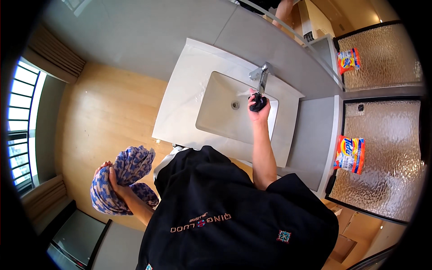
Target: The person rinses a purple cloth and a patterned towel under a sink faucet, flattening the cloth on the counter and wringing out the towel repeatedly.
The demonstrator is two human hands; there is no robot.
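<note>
On the left, away from the counter, my left hand is closed around a bunched blue-and-beige patterned cloth. Part of the cloth hangs below and beside my wrist. My right hand reaches over the white sink, with its fingers wrapped around a small bunched black cloth. That cloth sits right under the spout of the chrome faucet. I cannot tell whether water is running. A round drain shows in the basin, left of my right hand.
Around the basin runs a white countertop. An orange detergent bag stands on a ledge at the right, beside a textured glass panel. Above the faucet, a mirror reflects the bag. Wooden flooring and a barred window lie left.
</note>
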